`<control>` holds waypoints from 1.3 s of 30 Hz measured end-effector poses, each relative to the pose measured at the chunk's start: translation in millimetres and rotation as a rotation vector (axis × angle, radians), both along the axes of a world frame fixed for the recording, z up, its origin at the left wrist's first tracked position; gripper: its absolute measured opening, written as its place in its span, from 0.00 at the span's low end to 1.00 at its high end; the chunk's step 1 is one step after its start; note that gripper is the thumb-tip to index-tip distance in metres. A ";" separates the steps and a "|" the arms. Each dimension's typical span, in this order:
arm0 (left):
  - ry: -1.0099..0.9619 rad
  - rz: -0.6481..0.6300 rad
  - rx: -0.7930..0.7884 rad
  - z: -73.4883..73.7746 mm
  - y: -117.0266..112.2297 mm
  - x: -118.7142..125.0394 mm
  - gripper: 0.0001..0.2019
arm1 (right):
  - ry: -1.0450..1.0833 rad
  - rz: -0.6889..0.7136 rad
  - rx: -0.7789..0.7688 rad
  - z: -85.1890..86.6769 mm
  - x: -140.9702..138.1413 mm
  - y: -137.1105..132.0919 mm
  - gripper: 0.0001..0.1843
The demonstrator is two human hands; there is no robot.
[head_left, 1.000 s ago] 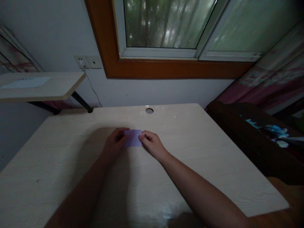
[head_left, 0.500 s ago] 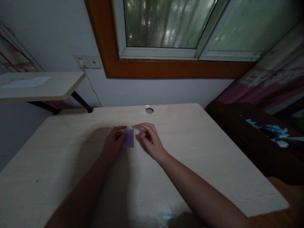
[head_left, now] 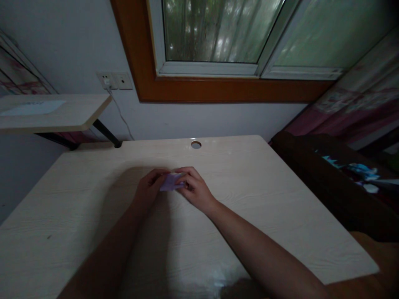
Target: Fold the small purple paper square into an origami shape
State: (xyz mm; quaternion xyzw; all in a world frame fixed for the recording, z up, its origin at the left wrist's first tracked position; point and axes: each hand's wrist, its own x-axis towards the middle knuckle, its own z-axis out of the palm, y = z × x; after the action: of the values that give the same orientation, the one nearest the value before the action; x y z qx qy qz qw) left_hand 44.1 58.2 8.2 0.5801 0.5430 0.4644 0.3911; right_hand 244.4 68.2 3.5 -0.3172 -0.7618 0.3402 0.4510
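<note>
A small piece of purple paper [head_left: 169, 182] is held between my two hands over the middle of the desk. My left hand [head_left: 150, 185] pinches its left side, thumb in front and fingers behind. On the right, my right hand [head_left: 193, 187] closes on the other side with thumb and fingers. The paper looks bent or folded, its upper edge paler than its face. Parts of both its sides are hidden by my fingers.
Under my forearms spreads the pale wooden desk [head_left: 249, 199], with a round cable hole [head_left: 196, 144] near its back edge. A raised shelf [head_left: 90, 110] bearing a white sheet [head_left: 34, 108] stands at left. Behind are a wall socket [head_left: 115, 81] with a cord and a window [head_left: 215, 33].
My right hand has moved left and taken hold of the paper's right side. The paper stood flat-faced in my left hand before and now looks bent and shorter.
</note>
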 end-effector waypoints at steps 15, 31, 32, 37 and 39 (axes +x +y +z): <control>-0.250 -0.064 0.097 -12.9 3.2 2.4 0.26 | 0.328 -0.056 -0.473 -8.8 -1.1 7.6 0.31; 0.093 0.046 0.044 -6.2 3.3 -1.5 0.16 | 0.144 -0.138 -0.358 -4.5 0.2 6.8 0.22; 0.101 0.044 0.043 -5.1 3.1 -1.1 0.16 | 0.125 -0.152 -0.330 -4.5 0.3 6.5 0.20; 0.098 0.035 0.042 -1.9 2.6 0.6 0.14 | 0.060 -0.195 -0.185 -2.9 1.3 5.4 0.11; 0.097 0.045 0.045 -3.5 2.9 0.6 0.13 | 0.061 -0.209 -0.153 -1.5 1.4 5.1 0.10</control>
State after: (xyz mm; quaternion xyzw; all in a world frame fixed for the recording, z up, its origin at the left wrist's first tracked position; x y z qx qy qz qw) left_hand 44.8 61.1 4.8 0.5982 0.5637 0.4566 0.3404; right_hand 245.8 73.3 2.0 -0.4177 -0.6824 0.3578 0.4815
